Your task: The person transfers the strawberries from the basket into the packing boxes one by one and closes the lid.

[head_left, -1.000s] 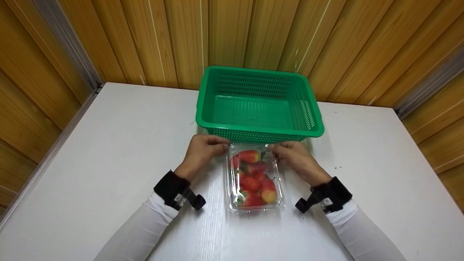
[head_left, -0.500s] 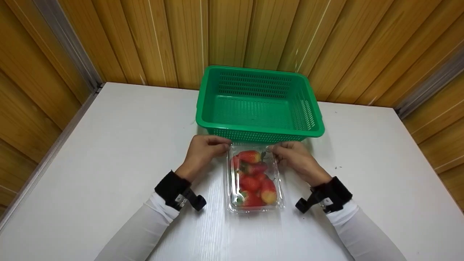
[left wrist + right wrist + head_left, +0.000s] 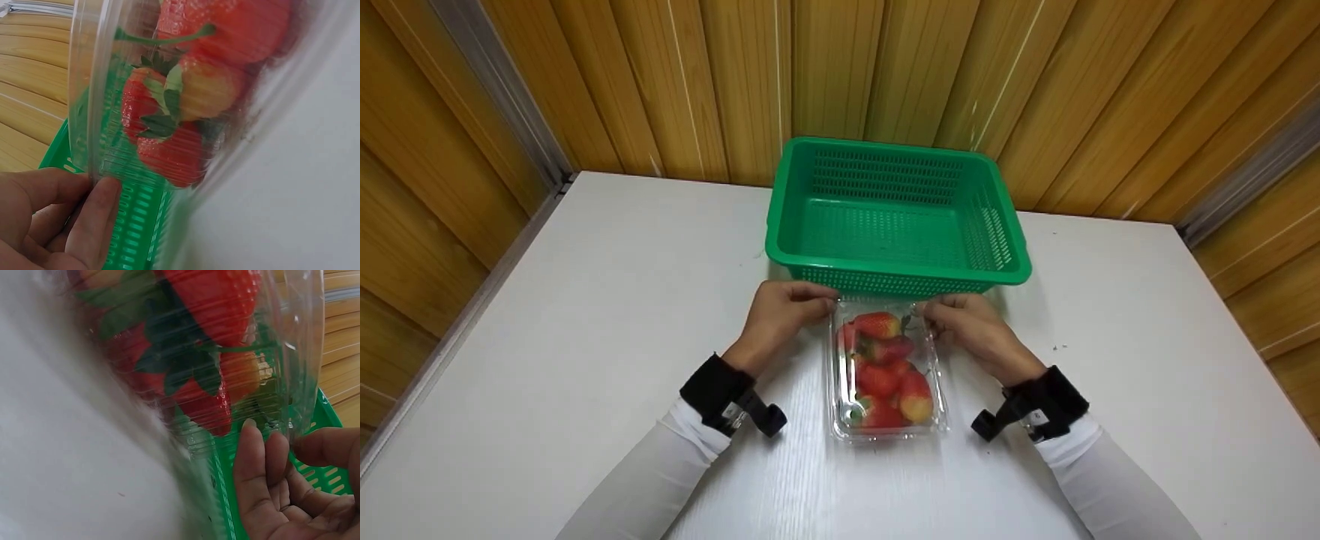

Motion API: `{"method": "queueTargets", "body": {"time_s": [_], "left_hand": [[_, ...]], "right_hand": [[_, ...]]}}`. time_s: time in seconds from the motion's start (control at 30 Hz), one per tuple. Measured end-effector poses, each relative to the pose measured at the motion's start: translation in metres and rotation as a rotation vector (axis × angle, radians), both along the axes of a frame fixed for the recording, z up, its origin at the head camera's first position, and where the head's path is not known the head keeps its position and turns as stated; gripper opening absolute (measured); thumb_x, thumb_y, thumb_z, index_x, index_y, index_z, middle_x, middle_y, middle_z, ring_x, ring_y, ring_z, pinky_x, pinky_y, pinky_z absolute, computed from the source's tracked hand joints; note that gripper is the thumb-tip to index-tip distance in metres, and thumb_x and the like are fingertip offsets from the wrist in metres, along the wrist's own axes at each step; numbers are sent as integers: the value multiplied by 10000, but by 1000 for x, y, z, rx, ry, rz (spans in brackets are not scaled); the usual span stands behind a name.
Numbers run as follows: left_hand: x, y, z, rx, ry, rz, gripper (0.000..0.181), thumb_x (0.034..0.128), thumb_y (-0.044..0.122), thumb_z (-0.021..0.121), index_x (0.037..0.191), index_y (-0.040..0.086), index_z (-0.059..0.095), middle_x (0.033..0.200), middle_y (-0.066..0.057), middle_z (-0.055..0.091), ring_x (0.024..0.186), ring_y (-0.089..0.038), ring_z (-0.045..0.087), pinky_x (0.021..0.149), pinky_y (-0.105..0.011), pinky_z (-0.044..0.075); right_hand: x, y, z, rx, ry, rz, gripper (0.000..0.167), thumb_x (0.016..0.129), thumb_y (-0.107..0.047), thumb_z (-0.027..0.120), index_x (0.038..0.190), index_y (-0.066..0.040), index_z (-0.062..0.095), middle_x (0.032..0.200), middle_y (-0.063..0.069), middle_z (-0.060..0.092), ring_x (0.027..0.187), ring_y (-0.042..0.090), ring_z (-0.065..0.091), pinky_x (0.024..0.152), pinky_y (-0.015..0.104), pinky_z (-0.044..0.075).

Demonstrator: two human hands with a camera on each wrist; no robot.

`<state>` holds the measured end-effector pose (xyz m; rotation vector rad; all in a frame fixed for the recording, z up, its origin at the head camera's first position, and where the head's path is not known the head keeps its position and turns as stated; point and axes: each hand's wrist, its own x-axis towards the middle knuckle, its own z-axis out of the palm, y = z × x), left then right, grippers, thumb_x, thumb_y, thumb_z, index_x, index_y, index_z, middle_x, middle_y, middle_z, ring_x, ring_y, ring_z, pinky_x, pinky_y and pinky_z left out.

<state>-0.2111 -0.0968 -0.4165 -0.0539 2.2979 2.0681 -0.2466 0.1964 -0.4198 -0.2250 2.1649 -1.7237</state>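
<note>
A clear plastic clamshell box (image 3: 885, 433) lies on the white table, its lid down over several red strawberries (image 3: 877, 379). My left hand (image 3: 781, 315) pinches the rim at the box's far left corner. At the far right corner, my right hand (image 3: 971, 326) pinches the rim between thumb and fingers. In the left wrist view, thumb and fingertips (image 3: 104, 194) meet on the clear rim. The right wrist view has the fingers (image 3: 250, 450) against the box's ribbed side, with the thumb on the rim.
Right behind the box stands a green plastic basket (image 3: 896, 266) with slotted walls and nothing in it. The white table (image 3: 622, 300) reaches back to a wood-panelled wall (image 3: 885, 67). Small dark specks (image 3: 1059, 346) lie on the tabletop at right.
</note>
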Motion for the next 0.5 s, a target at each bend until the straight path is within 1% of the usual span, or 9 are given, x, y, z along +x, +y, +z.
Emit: {"method": "queueTargets", "body": {"time_s": [0.1, 0.2, 0.37, 0.43, 0.5], "left_hand": [[-1, 0, -1, 6, -2, 1, 134, 924, -18, 757, 1045, -23, 815, 990, -133, 796, 883, -222, 775, 834, -336, 602], [0, -2, -2, 31, -9, 1, 137, 924, -24, 753, 1049, -29, 811, 990, -134, 795, 880, -223, 775, 833, -343, 607], [4, -5, -2, 70, -26, 10, 157, 909, -28, 768, 1061, -30, 808, 990, -133, 793, 863, -207, 772, 824, -338, 609], [6, -7, -2, 81, -41, 13, 176, 904, -17, 780, 1077, -28, 806, 1000, -132, 794, 867, -200, 770, 832, -337, 607], [7, -9, -2, 93, -72, 11, 198, 906, 0, 787, 1102, -24, 800, 1018, -129, 793, 886, -196, 765, 855, -338, 598]], "right_hand": [[-1, 0, -1, -10, 4, 2, 174, 1025, -107, 662, 1067, 46, 733, 890, 12, 665, 826, 145, 607, 775, 303, 525], [-1, 0, -1, -12, 4, 1, 182, 1026, -102, 659, 1073, 60, 728, 888, 15, 664, 825, 146, 607, 775, 301, 523], [-1, -2, -1, -5, -7, -4, 176, 1023, -113, 667, 1061, 46, 732, 883, 11, 655, 828, 143, 603, 763, 292, 518], [-2, -3, -1, -3, -10, -5, 167, 1020, -115, 671, 1042, 38, 732, 870, 8, 650, 817, 139, 600, 752, 286, 519], [-3, -3, -1, 2, -13, -8, 158, 1018, -114, 673, 1026, 31, 734, 857, 4, 648, 804, 133, 599, 739, 278, 518]]}}
